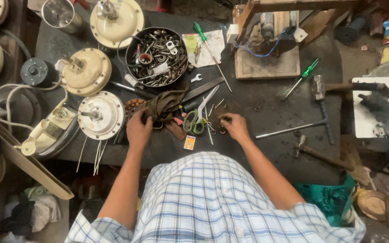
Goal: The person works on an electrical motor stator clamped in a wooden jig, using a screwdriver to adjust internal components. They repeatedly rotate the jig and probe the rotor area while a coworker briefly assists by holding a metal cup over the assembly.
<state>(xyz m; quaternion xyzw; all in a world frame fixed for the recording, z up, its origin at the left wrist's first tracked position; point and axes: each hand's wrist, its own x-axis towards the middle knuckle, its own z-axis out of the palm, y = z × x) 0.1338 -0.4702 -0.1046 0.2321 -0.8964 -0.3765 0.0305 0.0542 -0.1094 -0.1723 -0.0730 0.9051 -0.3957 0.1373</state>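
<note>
The left hand (139, 130) was closed on a dark olive rag (165, 104) bunched over a wound stator (133, 108), beside a white fan motor housing (101, 115). The right hand (235, 127) pinched narrowly at small screws (222, 129) on the dark desk (266, 148), just right of the green-handled scissors (195, 120). Steady work seemed to call for pinning the rag firmly and lifting one small piece at a time, clear of the blades.

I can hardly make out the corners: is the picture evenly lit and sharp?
Head view: light falls mid-bench, so the round black bowl of metal parts glints; edges and floor sink into shadow. Left hand and right hand look slightly soft; straight lines bow outward.
</note>
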